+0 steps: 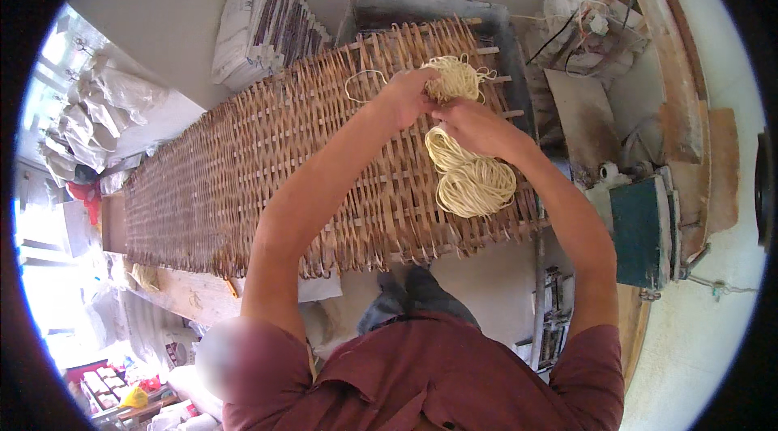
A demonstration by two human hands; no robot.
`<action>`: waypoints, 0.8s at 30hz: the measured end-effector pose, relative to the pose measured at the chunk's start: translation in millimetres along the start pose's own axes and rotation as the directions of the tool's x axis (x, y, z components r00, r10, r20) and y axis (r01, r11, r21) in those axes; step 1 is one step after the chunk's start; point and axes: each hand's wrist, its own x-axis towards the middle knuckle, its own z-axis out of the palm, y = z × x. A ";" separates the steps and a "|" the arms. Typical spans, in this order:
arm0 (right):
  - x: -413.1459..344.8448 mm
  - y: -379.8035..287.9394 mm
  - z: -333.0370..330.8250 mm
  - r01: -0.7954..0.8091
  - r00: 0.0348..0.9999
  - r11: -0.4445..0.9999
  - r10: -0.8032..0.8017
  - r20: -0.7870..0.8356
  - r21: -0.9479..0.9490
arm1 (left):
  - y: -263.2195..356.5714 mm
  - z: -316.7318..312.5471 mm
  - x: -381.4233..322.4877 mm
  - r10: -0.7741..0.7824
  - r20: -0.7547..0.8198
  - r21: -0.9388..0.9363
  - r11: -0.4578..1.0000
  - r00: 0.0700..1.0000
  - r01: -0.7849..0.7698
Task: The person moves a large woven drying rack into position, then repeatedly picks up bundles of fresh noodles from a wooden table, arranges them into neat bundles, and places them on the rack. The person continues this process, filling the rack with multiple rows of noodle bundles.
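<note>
A far bundle of pale yellow noodle strands (457,77) lies on a woven wicker mat (292,163). My left hand (410,96) grips the left side of this bundle. Close by, the fingers of my right hand (477,124) meet those of the left at the bundle's near edge, where the fingertips are partly hidden. Below my right hand rests a near bundle of noodles (475,184), folded into rounded loops, its upper end passing beside the palm. One loose strand (347,90) curves out over the mat to the left of my left hand.
Behind the mat's right end stands a grey trough (425,2). A stack of folded white sacks (267,23) leans at the wall. To the right are a machine with a green panel (635,230) and wooden boards (681,66). A wooden bench (194,297) extends below the mat's left part.
</note>
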 end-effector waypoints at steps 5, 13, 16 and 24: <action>-24.2 -12.5 -40.6 0.216 0.953 0.959 -0.168 -0.252 0.180 | -9.2 -23.2 -54.6 -0.023 0.040 0.053 0.998 0.999 0.021; 6.9 6.1 -52.1 0.220 0.897 0.971 -0.238 -0.373 -0.090 | -35.9 -49.0 -65.8 0.272 -0.073 0.367 0.902 0.959 -0.228; 17.5 30.3 -33.9 0.178 0.953 0.947 -0.234 -0.194 -0.267 | -38.5 -49.6 -62.0 0.233 -0.084 0.200 0.957 0.969 -0.212; 22.3 49.8 -47.0 0.202 0.902 0.976 -0.216 -0.373 -0.076 | -3.7 -143.3 -26.5 0.864 -0.065 0.995 0.016 0.499 0.102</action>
